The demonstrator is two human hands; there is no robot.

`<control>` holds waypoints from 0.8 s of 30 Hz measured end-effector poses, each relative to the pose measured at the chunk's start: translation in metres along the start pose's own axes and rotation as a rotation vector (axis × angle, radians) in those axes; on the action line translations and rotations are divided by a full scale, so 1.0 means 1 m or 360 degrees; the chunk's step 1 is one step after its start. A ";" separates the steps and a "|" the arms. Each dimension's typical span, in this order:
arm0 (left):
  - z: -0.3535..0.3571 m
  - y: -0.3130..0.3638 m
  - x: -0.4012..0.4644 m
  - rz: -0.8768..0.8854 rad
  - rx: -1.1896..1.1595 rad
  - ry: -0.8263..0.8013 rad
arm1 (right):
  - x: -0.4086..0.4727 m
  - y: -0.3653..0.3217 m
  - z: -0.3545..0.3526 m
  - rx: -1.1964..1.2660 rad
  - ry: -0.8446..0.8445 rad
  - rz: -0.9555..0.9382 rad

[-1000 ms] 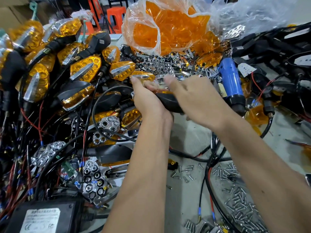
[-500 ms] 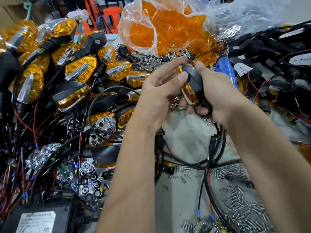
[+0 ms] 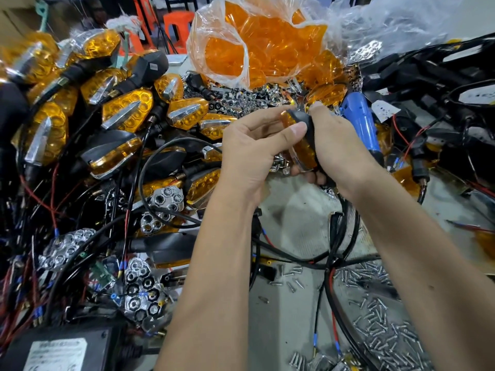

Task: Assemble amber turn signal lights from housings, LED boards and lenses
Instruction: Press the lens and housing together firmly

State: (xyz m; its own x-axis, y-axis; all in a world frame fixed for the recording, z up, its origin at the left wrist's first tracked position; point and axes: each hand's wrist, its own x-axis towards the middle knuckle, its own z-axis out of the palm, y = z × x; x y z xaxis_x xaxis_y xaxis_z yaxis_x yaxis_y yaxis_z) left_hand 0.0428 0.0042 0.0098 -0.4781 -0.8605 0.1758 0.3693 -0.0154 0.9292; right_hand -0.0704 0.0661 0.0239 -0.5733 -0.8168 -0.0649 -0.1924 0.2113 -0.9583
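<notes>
Amber turn signal (image 3: 304,145) with black housing is held up between both hands, above the grey bench (image 3: 294,223), lens edge facing left. Right hand (image 3: 340,145) wraps the housing from behind, fingers curled under it. Left hand (image 3: 254,153) pinches the lens side, thumb on the front. Bag of amber lenses (image 3: 257,46) sits just behind. Finished lights (image 3: 128,111) piled left, blue screwdriver (image 3: 361,127) right, loose screws (image 3: 385,338) near right.

Glossy amber plastic lenses (image 3: 257,49) in a crinkly clear bag (image 3: 388,25); shiny metal screws (image 3: 385,336).
</notes>
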 end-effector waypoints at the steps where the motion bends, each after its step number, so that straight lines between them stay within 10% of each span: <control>1: 0.002 -0.001 -0.001 0.0015 -0.0018 0.0053 | -0.001 -0.001 0.001 -0.0030 0.0023 -0.0046; 8: 0.014 -0.006 -0.002 0.0160 -0.0013 0.0285 | -0.004 0.000 0.013 -0.0240 0.0417 -0.0449; 15: 0.009 -0.003 -0.001 -0.0042 -0.0132 -0.0041 | -0.005 0.003 0.014 -0.0484 0.0908 -0.0826; 24: -0.010 0.007 0.001 -0.0037 -0.0246 -0.0097 | -0.008 0.010 0.013 -0.0706 0.0538 -0.1276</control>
State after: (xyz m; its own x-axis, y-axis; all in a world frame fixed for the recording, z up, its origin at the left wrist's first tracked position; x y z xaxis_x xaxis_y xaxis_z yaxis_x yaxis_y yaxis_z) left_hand 0.0529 -0.0019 0.0129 -0.5337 -0.8267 0.1783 0.4735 -0.1174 0.8729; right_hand -0.0571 0.0677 0.0116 -0.3265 -0.6235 0.7104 -0.8675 -0.1007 -0.4871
